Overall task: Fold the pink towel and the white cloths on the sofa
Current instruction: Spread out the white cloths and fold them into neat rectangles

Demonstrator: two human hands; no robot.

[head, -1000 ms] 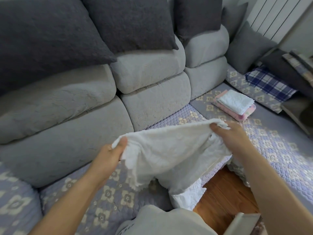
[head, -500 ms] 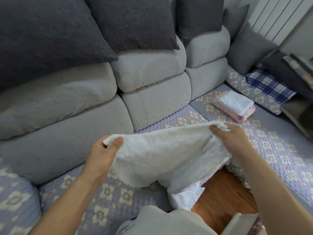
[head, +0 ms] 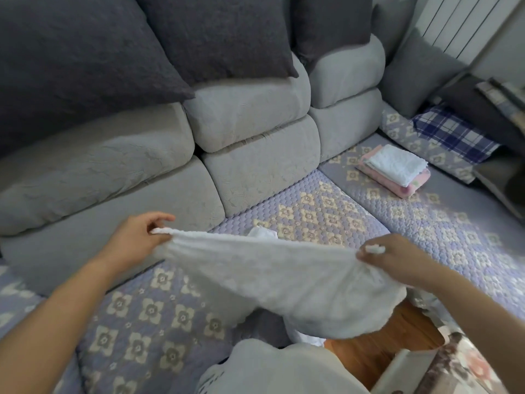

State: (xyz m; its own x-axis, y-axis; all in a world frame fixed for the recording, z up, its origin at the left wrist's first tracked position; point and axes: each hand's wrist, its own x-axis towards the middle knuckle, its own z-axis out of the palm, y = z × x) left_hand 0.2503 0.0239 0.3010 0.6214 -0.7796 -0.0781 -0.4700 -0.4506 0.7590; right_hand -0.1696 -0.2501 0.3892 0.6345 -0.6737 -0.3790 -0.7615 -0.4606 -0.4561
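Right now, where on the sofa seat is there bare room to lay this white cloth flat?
Best is the quilted seat under the left hand, between backrest and front edge. The middle seat is also bare, bar a small white bit peeking behind the held cloth. It is crowded far right: the folded stack, plaid cloth and pillows.

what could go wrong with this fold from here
The white cloth hangs from small corner pinches by the left hand and right hand; either corner could slip. Its sagging lower edge hangs past the sofa cover toward the wood floor and might touch it.
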